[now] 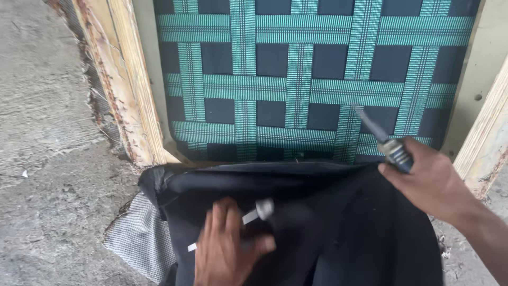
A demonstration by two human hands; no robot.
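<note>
Black fabric (pixel 317 222) draped over near edge of wooden frame (pixel 135 95), below green-and-black webbing (pixel 296 85); left hand (pixel 227 249) pressed flat on it, fingers spread, pale blurred tool (pixel 254 214) under fingertips; right hand (pixel 431 182) closed tight round blue-handled screwdriver (pixel 383 140), blade tilted up-left over webbing; grey checked cloth (pixel 140 238) beside, on concrete floor (pixel 47 159)

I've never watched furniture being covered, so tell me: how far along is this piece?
Done: green webbing is woven across the wooden frame, and black cloth is draped over its near edge.
In hand: the right hand grips a screwdriver-like tool; the left hand presses the cloth by a small metal tool.
Left: most webbing is uncovered and the cloth lies loose and wrinkled, so probably early going.
</note>
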